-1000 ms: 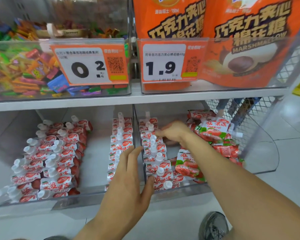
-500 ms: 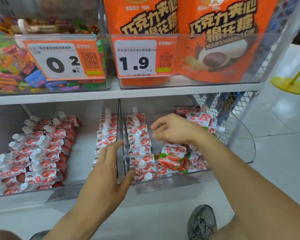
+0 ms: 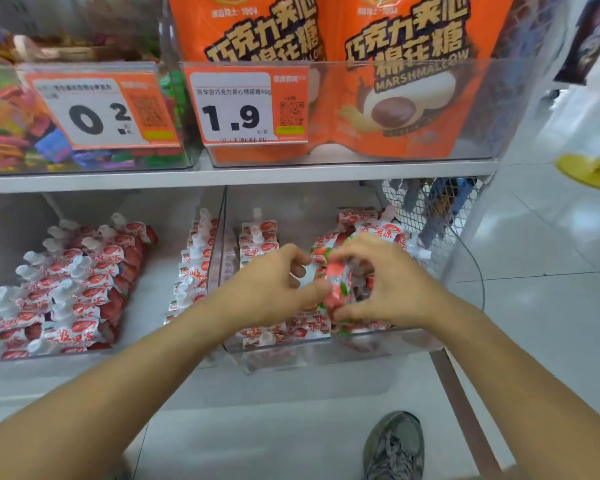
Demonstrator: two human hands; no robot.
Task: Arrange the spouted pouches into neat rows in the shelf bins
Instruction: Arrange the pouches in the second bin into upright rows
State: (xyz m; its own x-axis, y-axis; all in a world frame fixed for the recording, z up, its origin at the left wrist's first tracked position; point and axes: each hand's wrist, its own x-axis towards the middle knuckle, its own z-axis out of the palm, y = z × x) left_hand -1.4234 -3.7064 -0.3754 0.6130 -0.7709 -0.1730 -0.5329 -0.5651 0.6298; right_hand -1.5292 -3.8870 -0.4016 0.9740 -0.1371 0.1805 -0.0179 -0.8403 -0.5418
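Nearest, a grey shoe [image 3: 394, 445] is standing on the floor. Over the right bin [image 3: 326, 351], the left hand [image 3: 274, 289] has come across to join the right hand [image 3: 388, 282]; both are now pinching one strawberry pouch [image 3: 336, 285] between them. Behind, loose pouches [image 3: 371, 226] are lying heaped in that bin.

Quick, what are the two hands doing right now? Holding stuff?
Left hand: fingers curled on the white-capped end of a spouted pouch.
Right hand: fingers curled round the same pouch.
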